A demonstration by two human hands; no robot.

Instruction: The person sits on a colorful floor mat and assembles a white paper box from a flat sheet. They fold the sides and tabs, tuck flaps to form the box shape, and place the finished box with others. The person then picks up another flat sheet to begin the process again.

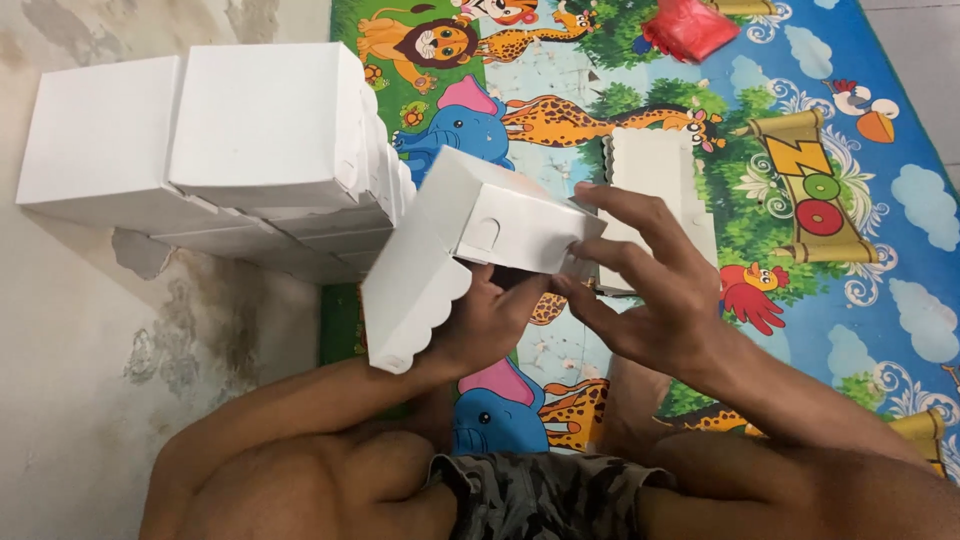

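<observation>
White cardboard box [470,235] held above the animal-print mat [850,300], scalloped lid flap hanging toward the person; contents not visible. Left hand [490,320] supports it from beneath, fingers closed on the underside. Right hand [650,290] pinches the box's side panel, fingers pressed against it. Finished white boxes [210,150] stacked at left; flat white blanks [655,170] lie beyond on the mat.

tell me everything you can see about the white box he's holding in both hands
The white box looks like thin, matte cardboard, partly folded, held tilted above the animal-print mat. A scalloped flap hangs at its lower left, and a rounded tab sits in a slot on the side wall. The left hand supports it from beneath; the right hand presses its fingers on the right end.
</observation>
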